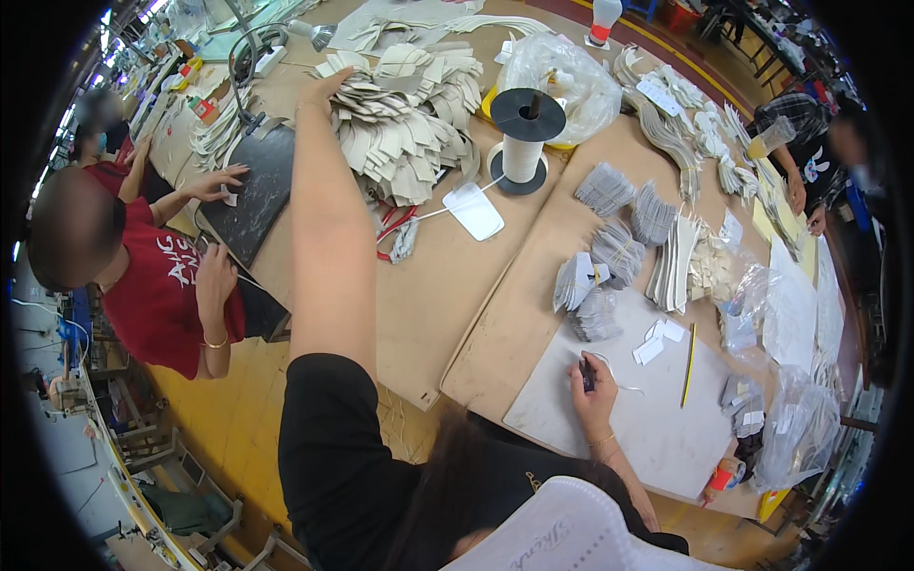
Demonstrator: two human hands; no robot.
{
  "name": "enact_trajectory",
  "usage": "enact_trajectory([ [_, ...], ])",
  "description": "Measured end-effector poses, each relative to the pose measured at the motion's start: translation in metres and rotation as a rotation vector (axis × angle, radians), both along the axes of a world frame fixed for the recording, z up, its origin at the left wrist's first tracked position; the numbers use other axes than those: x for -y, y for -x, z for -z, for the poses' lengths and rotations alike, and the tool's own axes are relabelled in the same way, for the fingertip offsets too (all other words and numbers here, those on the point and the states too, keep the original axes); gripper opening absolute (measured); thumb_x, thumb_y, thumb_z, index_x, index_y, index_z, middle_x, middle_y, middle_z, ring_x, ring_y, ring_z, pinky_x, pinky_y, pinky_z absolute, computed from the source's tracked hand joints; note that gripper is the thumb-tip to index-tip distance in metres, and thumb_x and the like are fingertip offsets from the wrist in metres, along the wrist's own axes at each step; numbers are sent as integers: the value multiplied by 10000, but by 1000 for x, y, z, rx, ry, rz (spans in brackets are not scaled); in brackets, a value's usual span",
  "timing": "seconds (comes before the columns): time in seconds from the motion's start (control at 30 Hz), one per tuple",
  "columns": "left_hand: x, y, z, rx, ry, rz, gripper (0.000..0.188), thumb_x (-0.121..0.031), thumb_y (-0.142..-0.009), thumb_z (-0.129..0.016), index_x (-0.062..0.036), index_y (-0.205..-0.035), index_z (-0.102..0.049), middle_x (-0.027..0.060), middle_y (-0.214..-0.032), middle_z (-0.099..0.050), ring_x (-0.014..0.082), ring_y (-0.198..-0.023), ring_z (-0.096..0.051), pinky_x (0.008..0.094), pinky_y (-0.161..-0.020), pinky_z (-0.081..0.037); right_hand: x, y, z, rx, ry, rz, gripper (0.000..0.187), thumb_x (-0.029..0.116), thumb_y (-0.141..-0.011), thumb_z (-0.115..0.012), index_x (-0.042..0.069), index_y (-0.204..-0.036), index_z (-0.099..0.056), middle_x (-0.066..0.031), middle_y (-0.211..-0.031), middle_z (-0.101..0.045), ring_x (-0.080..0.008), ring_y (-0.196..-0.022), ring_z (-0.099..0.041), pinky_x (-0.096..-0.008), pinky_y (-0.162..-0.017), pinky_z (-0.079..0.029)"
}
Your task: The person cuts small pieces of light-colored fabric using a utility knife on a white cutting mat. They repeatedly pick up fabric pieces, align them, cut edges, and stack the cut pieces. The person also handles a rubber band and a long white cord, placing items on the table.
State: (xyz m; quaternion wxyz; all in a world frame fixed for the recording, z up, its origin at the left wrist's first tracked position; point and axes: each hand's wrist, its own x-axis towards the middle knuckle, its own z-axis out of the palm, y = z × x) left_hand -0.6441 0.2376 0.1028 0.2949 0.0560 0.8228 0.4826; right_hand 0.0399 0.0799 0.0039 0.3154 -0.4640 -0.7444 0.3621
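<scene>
My left arm reaches far forward. At its end, my left hand (322,92) touches the left edge of a big heap of cut grey-white pieces (405,119), its fingers stretched out. Closer to me, my right hand (594,400) is closed around a small dark tool (586,373), whose exact kind is mostly hidden by the fingers. That hand rests over a pale grey board (543,409). Small white cut pieces (657,341) and a yellow pencil (688,366) lie on the board beyond and to the right of it.
Tied grey bundles (619,252) lie beyond the board. A spool of white tape (521,157) stands mid-table near red-handled scissors (388,228) and a white card (473,211). Clear plastic bags (800,428) sit at right. One co-worker in red (152,285) works at left; another person (809,143) stands at right.
</scene>
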Motion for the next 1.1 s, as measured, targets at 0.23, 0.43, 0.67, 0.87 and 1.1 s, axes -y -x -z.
enact_trajectory([
  [0.23, -6, 7, 31, 142, -512, -146, 552, -194, -782, -874, 42, -1221, -636, 166, -1157, -693, 273, -959, -678, 407, -830, -547, -4, 3, 6, -44, 22, 11, 264, 61, -874, -708, 7, -1125, -646, -97, -861, -679, -202, -739, -666, -311, -692, -526],
  [0.43, -11, 17, 39, 240, -605, -157, 564, -243, -858, -803, 29, -1306, -594, 176, -1250, -654, 292, -1017, -663, 408, -857, -541, -5, 2, 8, -36, -37, 6, 278, 89, -855, -728, 22, -1116, -660, -114, -856, -670, -237, -736, -664, -324, -688, -525],
  [0.67, -9, -18, 0, 88, -218, -33, 730, -605, -885, -668, -80, -1381, -556, 141, -1421, -552, 295, -1231, -562, 510, -1032, -435, -5, 4, 0, -26, -14, 0, 291, 118, -856, -728, 30, -1125, -663, -132, -870, -663, -262, -744, -657, -340, -696, -525],
  [0.87, -9, 1, 17, 264, -321, -16, 597, -458, -936, -683, -66, -1367, -555, 153, -1269, -650, 291, -1047, -665, 461, -896, -543, -4, 3, -2, -15, 1, 3, 294, 107, -859, -729, 25, -1132, -655, -133, -864, -655, -260, -736, -650, -339, -691, -521],
  [1.1, 12, 7, 64, 26, -646, -4, 911, -483, -906, -719, -30, -1551, -262, 156, -1505, -439, 299, -1290, -519, 449, -975, -516, -3, 3, 7, -45, -2, 11, 282, 94, -859, -729, 20, -1122, -657, -119, -852, -644, -242, -716, -632, -329, -679, -513],
])
